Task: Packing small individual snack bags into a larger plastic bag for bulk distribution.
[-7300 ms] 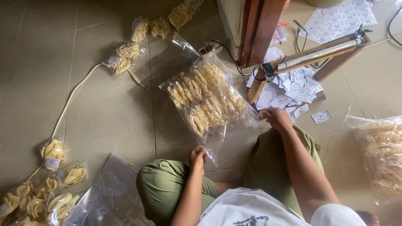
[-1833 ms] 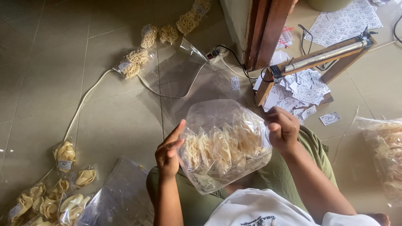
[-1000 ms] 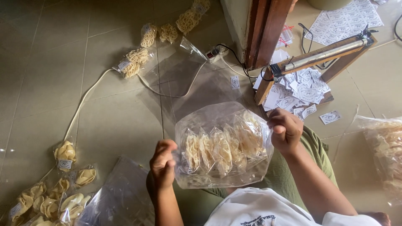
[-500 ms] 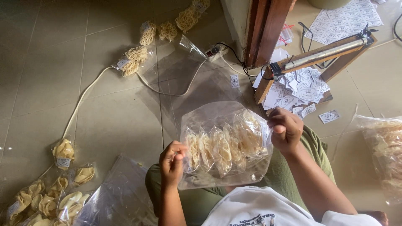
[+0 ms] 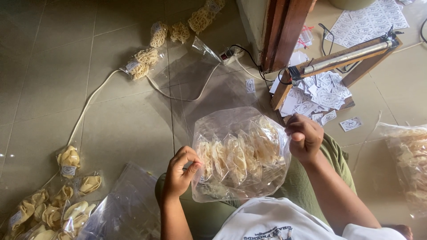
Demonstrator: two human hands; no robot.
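Overhead, a tiled floor (image 5: 53, 80) fills most of the view, with a white power cable (image 5: 95, 95) snaking across it. At the upper right, a wooden-framed sealing bar (image 5: 342, 58) stands over a scatter of small paper labels (image 5: 311, 100). Another filled bag (image 5: 409, 164) lies at the right edge, and small packets of yellow crackers (image 5: 66, 209) cluster at the lower left.

At centre, above the person's lap, a clear plastic bag of pale crackers (image 5: 240, 155) is held up between both hands. The left hand (image 5: 180, 173) pinches the bag's left edge, fingers closed on the plastic. The right hand (image 5: 304, 138) is clamped in a fist around the bag's gathered right end.

The step appears to be gathering the bag's mouth closed. Next, the mouth likely needs a flat, tight hold to reach the sealing bar.
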